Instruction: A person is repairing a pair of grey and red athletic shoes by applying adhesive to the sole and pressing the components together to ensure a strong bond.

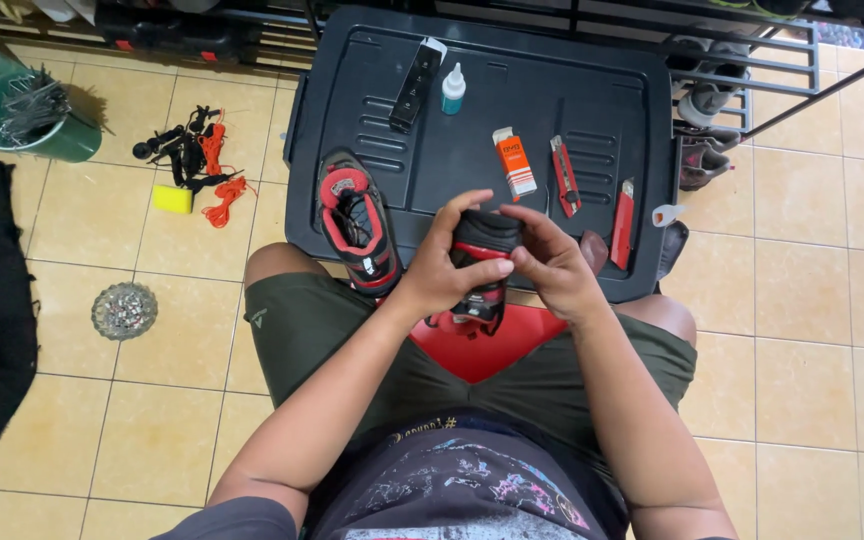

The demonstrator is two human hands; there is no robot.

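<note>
- Hands meet over the lap: the left hand [444, 268] and the right hand [550, 262] both clamp on a black and red shoe [482, 262], fingers wrapped over its top from either side.
- That shoe is held upright between the knees, just above a red stool seat [482, 345] and at the near edge of a black plastic lid [592, 90].
- Second shoe [357, 222] of the same colours lies on the lid's near left corner, opening upward, just beside the left hand's wrist.
- On the lid, beyond the hands: an orange and white box [514, 162], a red utility knife [564, 175] just right of it, and another red cutter [622, 222] near the right edge.
- Further back on the lid stand a small teal-bodied glue bottle [452, 90] and a long black block [415, 85].
- On the tiled floor to the left lie a yellow sponge [172, 199], orange cord [220, 180] and a round drain cover [124, 310]; a green bucket [37, 115] stands further off.
</note>
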